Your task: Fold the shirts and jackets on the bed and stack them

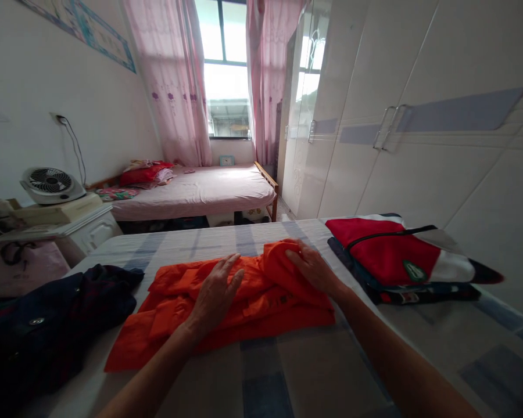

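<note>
An orange garment (174,316), perhaps a jacket or shirt, lies partly folded and wrinkled across the bed in front of me. My left hand (215,290) rests on or just over its middle, fingers stretched out and thumb apart, holding nothing. At the garment's right end, my right hand (311,267) grips a folded-over part, with the thumb on the near side and the fingertips partly hidden behind the cloth. Whether that part is a collar, hood or sleeve I cannot tell.
Right of the orange garment is a stack of folded clothes topped by a red and white jacket (387,247). Dark clothing (65,319) lies heaped on the left. Beyond the checked bedsheet (265,386) are a fan (51,181), a second bed (209,188) and a tall wardrobe (375,180).
</note>
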Motion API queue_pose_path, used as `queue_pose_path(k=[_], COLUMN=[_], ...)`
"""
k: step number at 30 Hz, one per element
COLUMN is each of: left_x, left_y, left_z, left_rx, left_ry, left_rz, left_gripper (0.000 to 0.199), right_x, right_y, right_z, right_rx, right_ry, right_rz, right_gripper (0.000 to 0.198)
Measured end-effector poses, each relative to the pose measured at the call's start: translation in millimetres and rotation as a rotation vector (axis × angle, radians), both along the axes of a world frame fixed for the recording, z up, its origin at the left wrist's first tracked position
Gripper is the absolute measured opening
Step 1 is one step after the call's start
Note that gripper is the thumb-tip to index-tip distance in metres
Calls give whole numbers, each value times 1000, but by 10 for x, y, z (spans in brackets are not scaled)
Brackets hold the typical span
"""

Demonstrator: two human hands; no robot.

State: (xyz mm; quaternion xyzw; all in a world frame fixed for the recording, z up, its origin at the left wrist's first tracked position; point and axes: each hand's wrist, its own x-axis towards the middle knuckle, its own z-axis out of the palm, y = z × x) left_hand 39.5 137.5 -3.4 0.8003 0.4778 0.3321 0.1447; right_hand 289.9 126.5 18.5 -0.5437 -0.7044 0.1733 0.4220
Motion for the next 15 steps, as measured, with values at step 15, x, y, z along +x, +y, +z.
queue_pose_path(k=[15], left_x=[327], left_y=[77], left_z=[-119], left_rx=[111], left_ry=[186], left_rz=[-171], left_gripper=[24], right_x=[317], right_y=[-415], right_z=[-194], right_rx=[109], right_ry=[-137], right_rz=[10], right_gripper=[31])
